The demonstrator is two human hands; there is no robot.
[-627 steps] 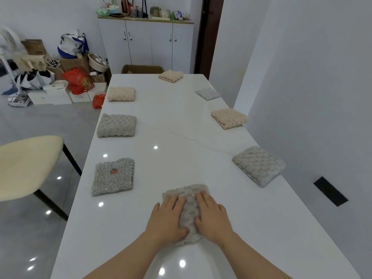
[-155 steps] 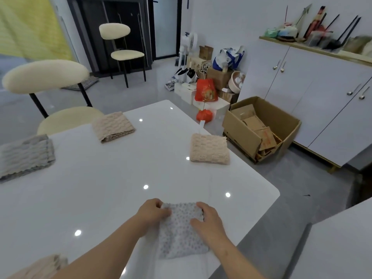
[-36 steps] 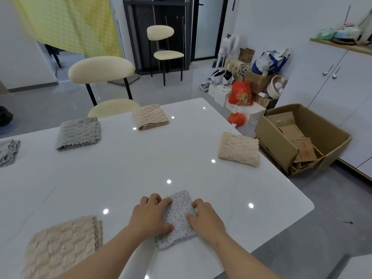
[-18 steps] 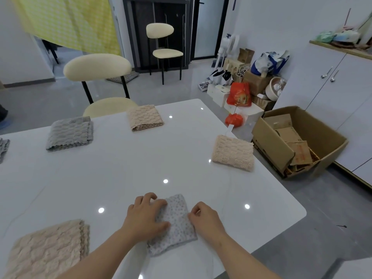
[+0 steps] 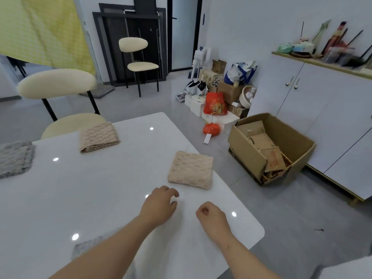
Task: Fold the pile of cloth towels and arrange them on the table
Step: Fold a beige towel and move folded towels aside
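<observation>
My left hand [image 5: 159,205] hovers over the white table [image 5: 112,190] with its fingers loosely bent and holds nothing. My right hand [image 5: 211,216] is beside it near the table's corner, fingers curled in, also with nothing in it. A folded beige towel [image 5: 191,170] lies just beyond both hands, apart from them. The speckled grey towel [image 5: 86,246] lies flat behind the hands, partly hidden under my left forearm. A second folded beige towel [image 5: 97,136] and a folded grey towel [image 5: 15,158] sit along the far left edge.
A cream chair [image 5: 58,97] stands against the table's far side. On the floor to the right are an open cardboard box [image 5: 269,150], red bags [image 5: 214,103] and white cabinets [image 5: 332,109]. The table's rounded corner [image 5: 259,232] is close to my right hand.
Both hands have let go of the speckled grey towel and moved forward toward the beige towel. The grey towel stays behind under my left forearm. The view has swung right.
</observation>
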